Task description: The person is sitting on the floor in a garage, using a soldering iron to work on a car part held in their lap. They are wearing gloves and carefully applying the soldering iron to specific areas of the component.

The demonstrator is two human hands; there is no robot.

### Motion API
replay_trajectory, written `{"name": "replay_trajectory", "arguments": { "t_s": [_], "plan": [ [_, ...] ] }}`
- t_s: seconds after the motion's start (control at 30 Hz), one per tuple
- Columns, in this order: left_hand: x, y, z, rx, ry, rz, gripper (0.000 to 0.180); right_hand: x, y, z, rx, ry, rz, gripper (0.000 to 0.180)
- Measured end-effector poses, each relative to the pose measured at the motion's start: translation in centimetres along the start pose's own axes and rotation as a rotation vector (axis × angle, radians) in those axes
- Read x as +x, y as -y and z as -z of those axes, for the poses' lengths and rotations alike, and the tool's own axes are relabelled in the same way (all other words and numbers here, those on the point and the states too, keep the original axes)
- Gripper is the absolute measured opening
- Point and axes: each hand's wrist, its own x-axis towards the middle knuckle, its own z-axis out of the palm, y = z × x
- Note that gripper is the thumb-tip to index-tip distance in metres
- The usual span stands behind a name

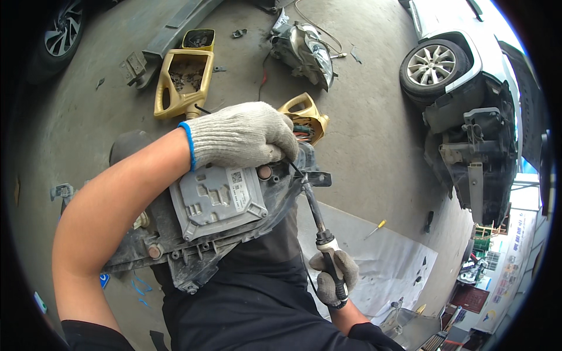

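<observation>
A dusty black headlight housing lies across my lap, with a silver metal control unit screwed onto its back. My left hand, in a white knit glove with a blue cuff, is closed over the far edge of the housing. It pinches a thin black rod, whose tip slants down toward a mounting tab. My gloved right hand is wrapped round the black-and-white handle of a soldering iron. The iron's hot end is at the tab, close to the rod's tip.
Cut-open yellow jugs with small parts and another yellow jug with tools stand beyond my lap. A second headlight lies farther off. A white sheet and a yellow-handled screwdriver are at right, near a partly dismantled car.
</observation>
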Motion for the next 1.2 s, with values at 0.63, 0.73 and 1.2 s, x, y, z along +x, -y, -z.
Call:
{"name": "replay_trajectory", "arguments": {
  "t_s": [0.63, 0.73, 1.2],
  "plan": [
    [0.6, -2.5, 0.7, 0.003, 0.036, 0.116, 0.018, 3.4, 2.7, 0.3, -0.183, 0.105, -0.021, 0.062],
    [0.5, -2.8, 0.7, 0.001, 0.031, 0.131, 0.019, 4.0, 3.2, 0.3, -0.196, 0.119, -0.01, 0.061],
    [1.0, -2.1, 0.5, 0.081, 0.015, 0.048, 0.019, 4.4, 2.4, 0.0, -0.098, 0.1, 0.087, 0.065]
  ]
}}
